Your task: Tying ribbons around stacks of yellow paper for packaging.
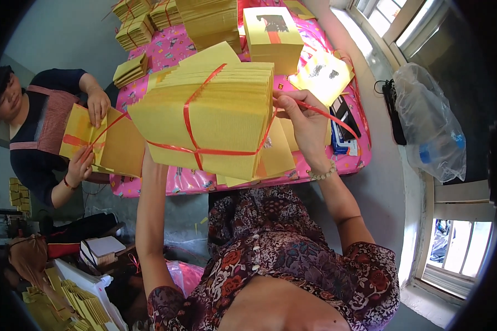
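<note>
the stack (232, 121) tilts over the table (160, 188). the right hand (302, 112) pinches its strap (197, 151) between fingertips; the left hand (148, 158) is mostly hidden, its fingers' state i cannot tell. strap slack could let uneven sheets (171, 83) slip.

You hold one bundle (221, 121) at eleven o'clock, one co-worker (30, 129) sits at nine, one clear bag (432, 118) hangs toward three.

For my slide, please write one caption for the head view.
The right hand pinches red ribbon crossed around a yellow paper bundle, with a co-worker at left.
</note>
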Tool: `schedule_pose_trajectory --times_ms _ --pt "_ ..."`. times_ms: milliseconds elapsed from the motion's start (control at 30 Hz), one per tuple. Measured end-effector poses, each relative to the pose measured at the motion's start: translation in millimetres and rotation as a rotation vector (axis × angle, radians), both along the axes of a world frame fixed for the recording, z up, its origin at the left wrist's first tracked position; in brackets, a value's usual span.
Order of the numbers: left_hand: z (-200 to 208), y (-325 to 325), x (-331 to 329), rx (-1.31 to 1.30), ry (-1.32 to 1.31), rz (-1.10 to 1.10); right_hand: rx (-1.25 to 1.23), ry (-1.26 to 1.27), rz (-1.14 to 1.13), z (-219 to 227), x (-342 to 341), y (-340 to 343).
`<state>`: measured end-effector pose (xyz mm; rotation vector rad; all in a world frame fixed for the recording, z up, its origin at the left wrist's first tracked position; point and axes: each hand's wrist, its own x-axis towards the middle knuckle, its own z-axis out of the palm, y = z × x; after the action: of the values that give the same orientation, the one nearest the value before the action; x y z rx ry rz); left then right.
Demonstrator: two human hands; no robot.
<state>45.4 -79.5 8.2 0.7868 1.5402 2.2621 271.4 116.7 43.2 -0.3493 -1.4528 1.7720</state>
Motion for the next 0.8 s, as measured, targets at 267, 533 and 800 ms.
schedule_pose_trajectory --times_ms 267,533,800 --pt "18 10 4 0.027 0.248 0.095 0.177 0.124 0.127 -9 -25 55" --pt "-6 -3 42 0.111 0.201 0.0 0.316 0.006 0.271 -35 -2 80" --pt "27 -37 51 -0.075 0.409 0.023 0.479 -0.173 0.435 10 17 62"
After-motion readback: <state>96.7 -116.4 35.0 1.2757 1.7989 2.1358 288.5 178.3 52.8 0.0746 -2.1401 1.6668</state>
